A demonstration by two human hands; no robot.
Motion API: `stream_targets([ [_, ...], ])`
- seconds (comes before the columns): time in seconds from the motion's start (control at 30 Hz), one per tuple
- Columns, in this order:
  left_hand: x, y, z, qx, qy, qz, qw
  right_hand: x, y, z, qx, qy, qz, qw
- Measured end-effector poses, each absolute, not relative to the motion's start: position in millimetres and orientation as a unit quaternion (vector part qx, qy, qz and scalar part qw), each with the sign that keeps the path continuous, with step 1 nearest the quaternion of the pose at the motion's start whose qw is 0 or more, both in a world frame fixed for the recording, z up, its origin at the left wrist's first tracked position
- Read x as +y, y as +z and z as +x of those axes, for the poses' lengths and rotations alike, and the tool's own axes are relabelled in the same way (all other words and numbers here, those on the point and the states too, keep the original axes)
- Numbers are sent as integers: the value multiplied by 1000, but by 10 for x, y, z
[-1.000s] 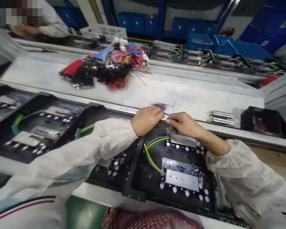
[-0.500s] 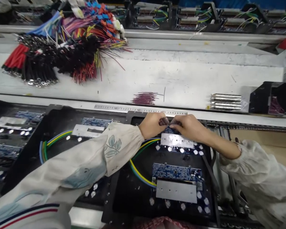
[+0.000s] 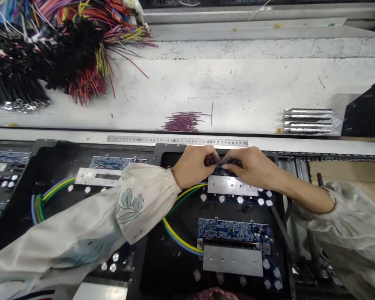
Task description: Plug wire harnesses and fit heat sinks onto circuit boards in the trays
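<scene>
Both hands meet over the top edge of the upper blue circuit board (image 3: 220, 170), fingertips almost touching. My left hand (image 3: 194, 166) is closed in a pinch on the left, and my right hand (image 3: 251, 167) pinches from the right. Whatever lies between their fingertips is too small and covered to make out. Just below the fingers a silver metal plate (image 3: 233, 186) with holes lies on that board. Nearer to me in the same black tray (image 3: 171, 275) is a second blue board (image 3: 233, 229) with its own plate (image 3: 233, 260). Yellow, green and blue wires (image 3: 181, 241) run to the boards from the left.
Behind the hands runs a ruler strip (image 3: 175, 140). On the white bench lie a pile of short purple wires (image 3: 183, 121), silver bars (image 3: 309, 121) and a large heap of wire bundles (image 3: 56, 50). Another tray (image 3: 62, 154) with boards adjoins on the left.
The view has tipped downward and come closer, so the back row of boards has mostly left the frame. Both hands stay pinched at the same spot on the upper board.
</scene>
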State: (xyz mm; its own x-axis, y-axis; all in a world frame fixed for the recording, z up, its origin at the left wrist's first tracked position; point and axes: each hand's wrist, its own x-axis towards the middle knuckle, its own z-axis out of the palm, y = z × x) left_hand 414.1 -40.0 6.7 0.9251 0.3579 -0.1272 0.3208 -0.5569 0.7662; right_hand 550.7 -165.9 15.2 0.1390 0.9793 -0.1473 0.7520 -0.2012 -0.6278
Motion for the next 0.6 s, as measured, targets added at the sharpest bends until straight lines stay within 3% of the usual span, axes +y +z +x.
stream_targets([
  [0.6,-390,87,4141,182,15,871,457,-1673,164,5504,-578,311,-712,249],
])
